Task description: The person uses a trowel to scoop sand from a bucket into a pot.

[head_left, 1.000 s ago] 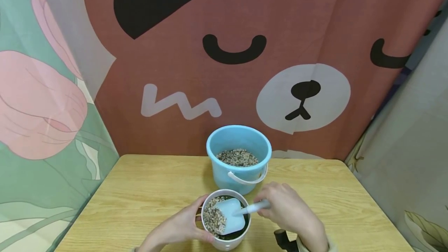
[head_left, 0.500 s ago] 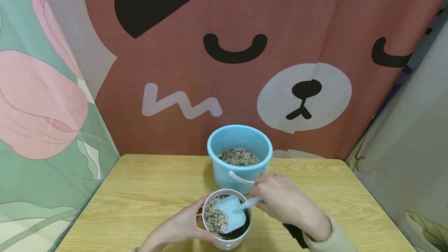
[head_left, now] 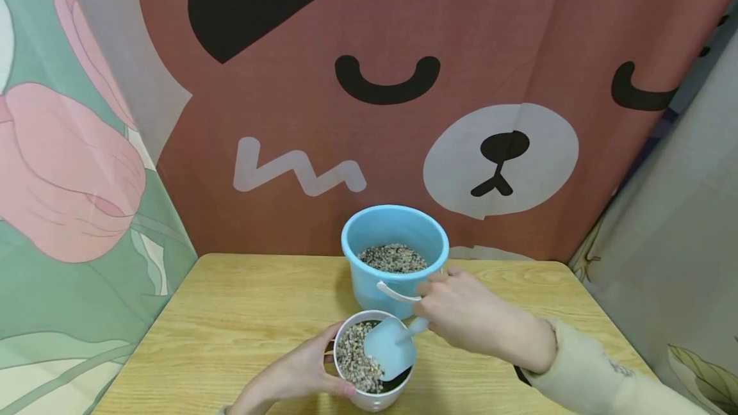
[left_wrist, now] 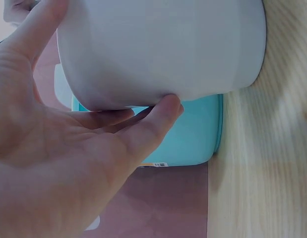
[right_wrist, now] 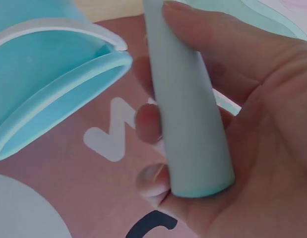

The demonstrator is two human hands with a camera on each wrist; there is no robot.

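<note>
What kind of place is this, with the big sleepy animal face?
Probably a corner of a room set up for tabletop work: a wood-patterned table, printed cloth hanging behind it, and a blue bucket of grainy stuff on top.

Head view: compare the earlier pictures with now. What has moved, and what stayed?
The right hand, gripping the scoop throughout, has moved forward toward the blue bucket. The scoop's blade has shifted right at the mouth of the white pot, with more gravel visible beside it. More of the right sleeve shows. Nothing was newly gripped or released: the left hand holds the pot, and pot and bucket stay put.
</note>
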